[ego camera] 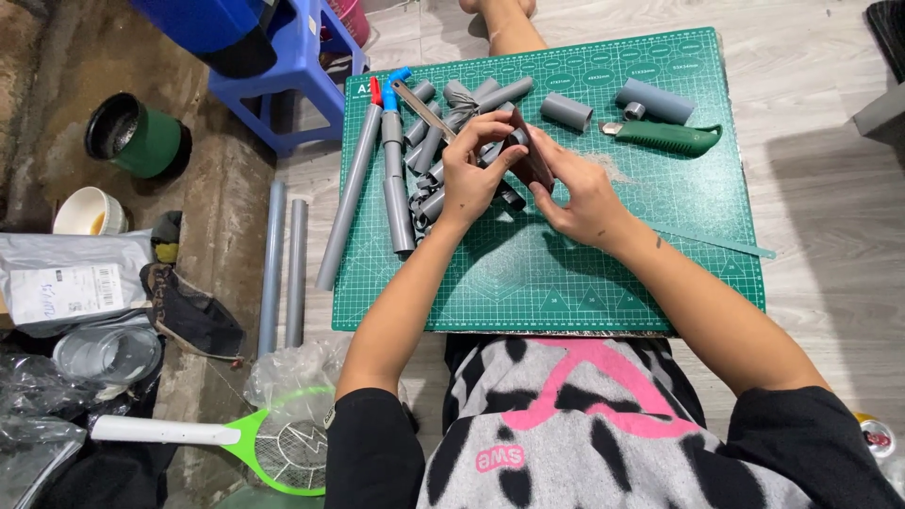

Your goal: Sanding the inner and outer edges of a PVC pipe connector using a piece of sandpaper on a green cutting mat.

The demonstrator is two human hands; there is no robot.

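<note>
Hands (471, 170) (580, 193) meeting over green cutting mat (660, 236), both clenched on short grey pipe piece (518, 141) above mat centre, right of pipe pile (424, 160). Likely fitting or trimming; next calls for steady grip. Piece ends hidden by fingers; dark object against it unclear.

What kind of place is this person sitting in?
Probably a home floor used as a small craft or repair corner. A green cutting mat lies on wood-look flooring, covered with cut grey pipe pieces and a green utility knife, with a blue plastic stool nearby.
</note>
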